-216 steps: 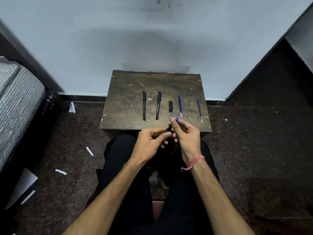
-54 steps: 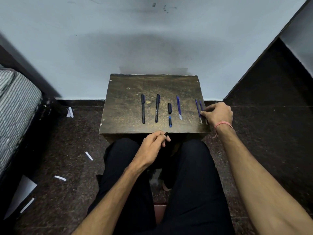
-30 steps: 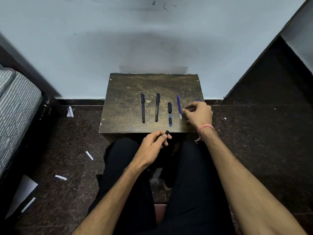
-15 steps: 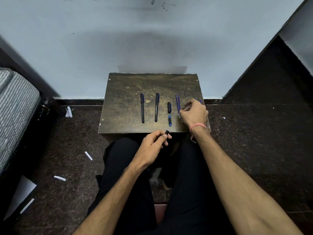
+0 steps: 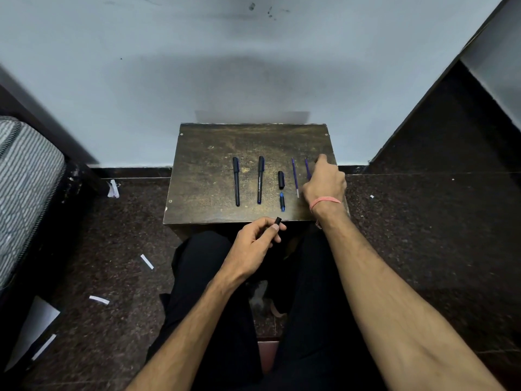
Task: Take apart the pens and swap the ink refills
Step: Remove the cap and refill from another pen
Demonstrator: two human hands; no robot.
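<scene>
On the small dark wooden table [image 5: 203, 153] lie two capped black pens [image 5: 236, 180] [image 5: 260, 179], a loose black cap [image 5: 281, 179] and a short blue tip piece [image 5: 282, 201] below the cap. One thin blue refill [image 5: 295, 176] lies to their right. My right hand [image 5: 324, 184] rests on the table's right side, fingers pinched on a second blue refill [image 5: 307, 169] whose lower part is hidden under the hand. My left hand [image 5: 253, 244] hovers just before the table's front edge, holding a black pen barrel [image 5: 277, 220] that sticks out past the fingers.
A pale wall stands right behind the table. A striped mattress [image 5: 25, 179] is at the left, a dark slab [image 5: 451, 131] at the right. Paper scraps [image 5: 147, 261] lie on the speckled dark floor. My black-trousered legs reach under the table.
My right hand went from the table's right edge to beside the middle refill, then shifted right again with a refill in its fingers. The left hand has held the barrel still.
</scene>
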